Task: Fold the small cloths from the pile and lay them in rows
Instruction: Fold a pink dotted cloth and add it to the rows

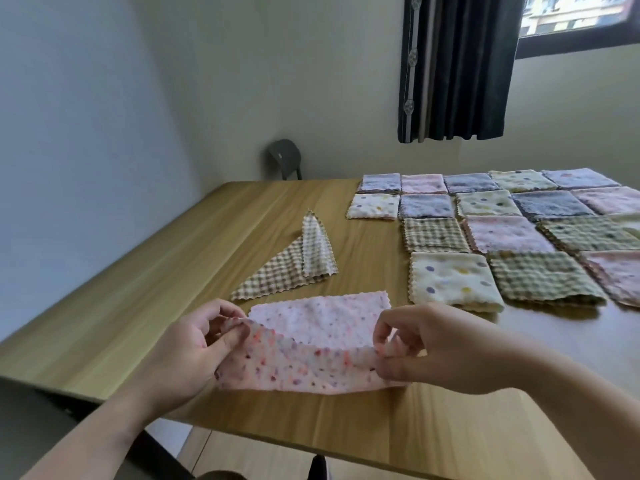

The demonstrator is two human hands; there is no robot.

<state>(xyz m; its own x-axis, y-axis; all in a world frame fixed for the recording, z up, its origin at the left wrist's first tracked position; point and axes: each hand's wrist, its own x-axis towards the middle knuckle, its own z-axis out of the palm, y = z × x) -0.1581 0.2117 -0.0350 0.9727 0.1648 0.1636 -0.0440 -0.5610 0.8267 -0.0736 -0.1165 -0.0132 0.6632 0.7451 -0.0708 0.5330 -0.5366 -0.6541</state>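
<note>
A pink dotted cloth (311, 344) lies near the table's front edge, its near edge lifted off the wood. My left hand (194, 344) pinches its near left corner and my right hand (433, 344) pinches its near right corner. Behind it lies a brown checked cloth (287, 271), unfolded, with one corner standing up in a peak. To the right, several folded cloths (485, 233) lie in rows: pink, grey-blue, cream dotted and checked squares. The nearest folded one is a cream dotted cloth (453, 278).
The wooden table (173, 258) stretches left and back, with its front edge close to me. A dark chair (284, 159) stands behind the far edge by the wall. A dark curtain (453, 67) hangs beside a window at the upper right.
</note>
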